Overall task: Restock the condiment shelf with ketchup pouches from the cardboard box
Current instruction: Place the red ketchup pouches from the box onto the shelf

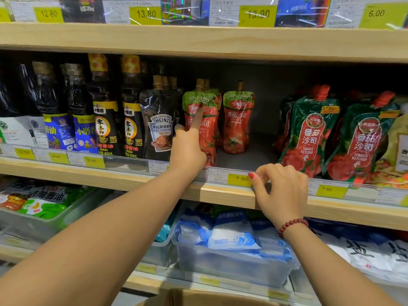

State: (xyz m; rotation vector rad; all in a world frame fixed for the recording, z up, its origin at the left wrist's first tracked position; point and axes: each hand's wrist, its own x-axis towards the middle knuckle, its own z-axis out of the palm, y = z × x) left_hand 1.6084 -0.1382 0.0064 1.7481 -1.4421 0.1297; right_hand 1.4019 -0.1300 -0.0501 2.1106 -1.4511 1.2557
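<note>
Ketchup pouch, upright at the frame's centre on the middle shelf, was gripped low by the left hand, forefinger laid up its front, while the clear price strip just right was pinched by the right hand.

Sesame-oil btls beside Heinz pepper pouch; blue bags in clear bin below.

This is a grocery shop aisle. Light wooden shelves run across the frame, each front edge carrying yellow price tags in clear strips. Rows of identical goods face outward: dark sauce bottles at middle left, ketchup pouches at centre, and clear bins of bagged goods below.
</note>
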